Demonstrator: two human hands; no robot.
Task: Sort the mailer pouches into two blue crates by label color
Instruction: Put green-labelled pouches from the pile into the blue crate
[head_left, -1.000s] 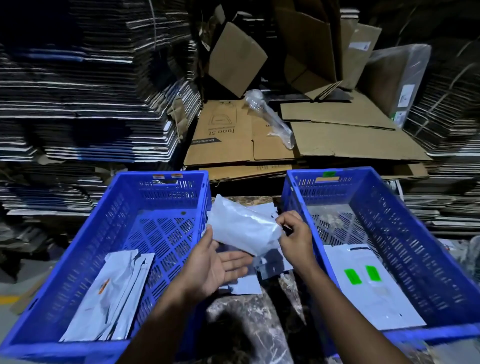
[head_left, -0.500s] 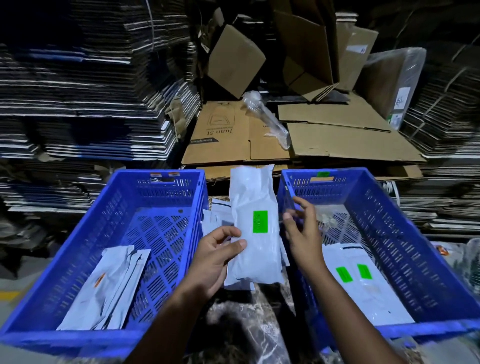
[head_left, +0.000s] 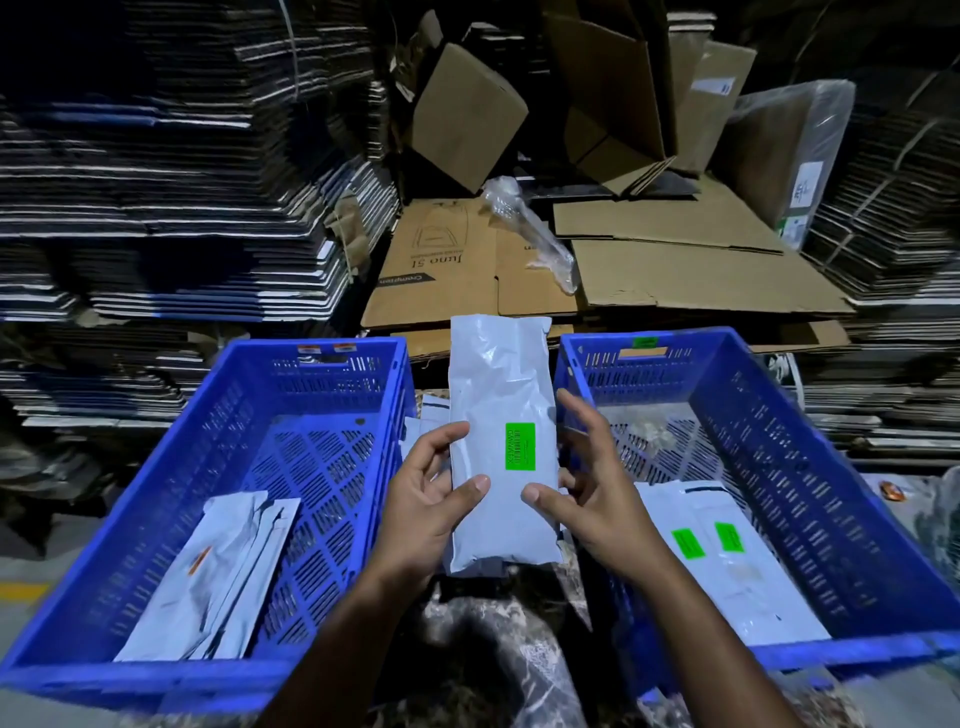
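A white mailer pouch (head_left: 493, 395) with a green label (head_left: 520, 446) stands upright between the two blue crates. My left hand (head_left: 426, 499) grips its left edge, thumb on the front. My right hand (head_left: 587, 493) holds its right edge, thumb tip on the front, fingers behind. The left crate (head_left: 218, 410) holds several white pouches (head_left: 218, 582), one showing an orange label. The right crate (head_left: 753, 415) holds white pouches (head_left: 727, 571) with two green labels. More pouches (head_left: 426, 415) lie on the surface between the crates, mostly hidden by the held pouch.
Flattened cardboard sheets (head_left: 675, 270) and a crumpled clear plastic bag (head_left: 535, 234) lie behind the crates. Tall stacks of flat cartons (head_left: 156, 182) rise on the left and right. A marbled surface (head_left: 467, 649) lies under my forearms.
The pouch was turned from a crumpled, tilted hold to upright with its green label facing me. My right hand closed onto its right edge.
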